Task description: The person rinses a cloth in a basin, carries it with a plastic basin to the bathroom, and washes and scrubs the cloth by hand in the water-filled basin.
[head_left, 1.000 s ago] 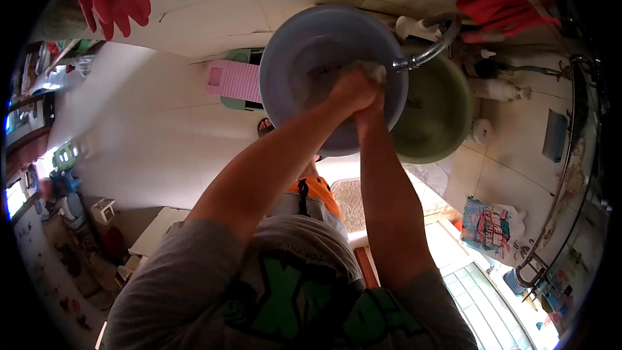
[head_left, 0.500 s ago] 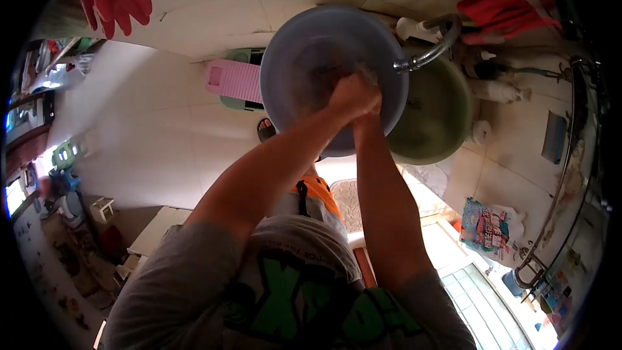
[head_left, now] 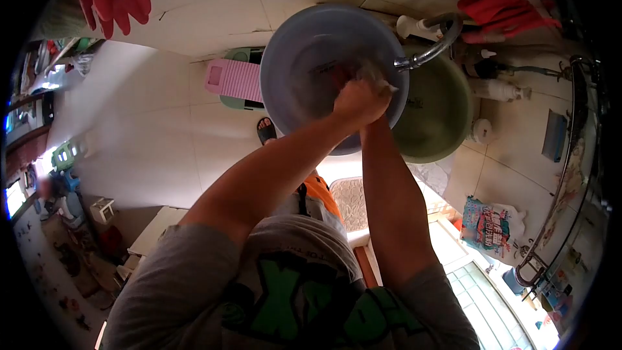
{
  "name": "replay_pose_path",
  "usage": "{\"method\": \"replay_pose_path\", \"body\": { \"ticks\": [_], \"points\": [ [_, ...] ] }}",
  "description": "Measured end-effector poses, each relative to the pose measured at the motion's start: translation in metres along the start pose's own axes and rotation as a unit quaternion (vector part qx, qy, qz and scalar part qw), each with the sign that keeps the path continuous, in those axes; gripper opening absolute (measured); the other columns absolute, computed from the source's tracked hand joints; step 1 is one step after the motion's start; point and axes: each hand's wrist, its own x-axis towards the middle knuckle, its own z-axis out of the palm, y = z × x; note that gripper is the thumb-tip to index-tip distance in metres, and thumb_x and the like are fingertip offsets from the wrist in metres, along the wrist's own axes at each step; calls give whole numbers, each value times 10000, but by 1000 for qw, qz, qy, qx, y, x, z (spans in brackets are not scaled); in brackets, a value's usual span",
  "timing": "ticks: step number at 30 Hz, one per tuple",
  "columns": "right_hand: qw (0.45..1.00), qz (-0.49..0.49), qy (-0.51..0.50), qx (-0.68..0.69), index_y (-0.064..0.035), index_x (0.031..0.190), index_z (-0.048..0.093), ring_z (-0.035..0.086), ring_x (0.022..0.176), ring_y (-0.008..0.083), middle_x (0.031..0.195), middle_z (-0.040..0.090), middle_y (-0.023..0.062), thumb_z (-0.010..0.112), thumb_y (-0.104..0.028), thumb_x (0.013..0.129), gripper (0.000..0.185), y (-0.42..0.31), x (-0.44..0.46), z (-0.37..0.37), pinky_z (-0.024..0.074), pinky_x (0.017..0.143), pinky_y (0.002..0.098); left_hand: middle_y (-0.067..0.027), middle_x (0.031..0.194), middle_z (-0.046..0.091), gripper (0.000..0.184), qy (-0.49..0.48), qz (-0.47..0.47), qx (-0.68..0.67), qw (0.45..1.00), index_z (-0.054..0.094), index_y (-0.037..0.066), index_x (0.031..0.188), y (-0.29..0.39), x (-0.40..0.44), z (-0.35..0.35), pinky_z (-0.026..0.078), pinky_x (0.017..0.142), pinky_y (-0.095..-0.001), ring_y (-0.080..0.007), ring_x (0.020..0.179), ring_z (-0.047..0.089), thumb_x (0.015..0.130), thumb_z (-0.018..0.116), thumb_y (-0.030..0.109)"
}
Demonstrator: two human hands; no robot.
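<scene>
Two bare hands work over a grey-blue basin, seen from above. The left hand has its grip clenched on a pale cloth, which bunches out beyond the fist, inside the rim toward the basin's right side. The right hand meets it from below and is mostly covered; its grip cannot be determined. As far as can be judged, handling is under way: the cloth is already gathered up, but not yet released or laid out. How much work is left cannot be told.

Materials: the cloth is limp, creased and blurred at its edges. The basin is round, smooth and apparently plastic, with sloping walls; an olive-green basin of similar form lies partly beneath it. A curved, shiny metal faucet reaches to the upper basin's right rim. At left, a pink board shows parallel ridges.
</scene>
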Motion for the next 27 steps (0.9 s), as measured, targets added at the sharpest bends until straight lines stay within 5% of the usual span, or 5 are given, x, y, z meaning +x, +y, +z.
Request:
{"method": "replay_pose_path", "body": {
  "ticks": [7, 13, 20, 26, 27],
  "points": [
    [992, -21, 113, 54, -66, 1267, 507, 555, 1144, 273, 1233, 563, 130, 490, -334, 976, 396, 1, -47, 10, 472, 965, 425, -111, 1037, 669, 254, 289, 95, 212, 929, 664, 73, 965, -42, 37, -80, 456, 889, -464, -308, 987, 623, 841, 594, 283],
    [999, -1, 34, 34, -54, 1302, 485, 494, 1198, 312, 1268, 538, 143, 426, -349, 976, 443, -4, -9, 8, 448, 972, 454, -94, 902, 651, 231, 39, 162, 193, 967, 663, 75, 940, 15, -14, -40, 501, 778, -488, -295, 858, 631, 885, 547, 268],
    [988, -69, 132, -38, -72, 1298, 496, 565, 1111, 307, 1252, 546, 149, 468, -332, 941, 443, 14, -31, -1, 468, 947, 425, -252, 1143, 598, 417, 138, 35, 97, 985, 569, 50, 1209, -27, 37, -75, 498, 875, -457, -394, 1101, 561, 928, 511, 354],
    [973, 46, -161, 160, -95, 1321, 494, 515, 1179, 344, 1314, 523, 137, 482, -305, 915, 457, -23, 56, -84, 354, 1020, 530, -229, 1084, 629, 471, -5, 6, -79, 997, 556, 68, 1259, 12, -15, -53, 490, 855, -495, -409, 1014, 603, 912, 527, 384],
    [771, 87, -174, 606, -96, 1318, 499, 517, 1177, 344, 1328, 514, 141, 482, -298, 912, 453, -18, 58, -77, 368, 1008, 522, -232, 1062, 633, 439, -5, 27, -111, 993, 574, 70, 1228, 28, -25, -74, 487, 849, -501, -415, 999, 608, 911, 531, 371]
  ]
}}
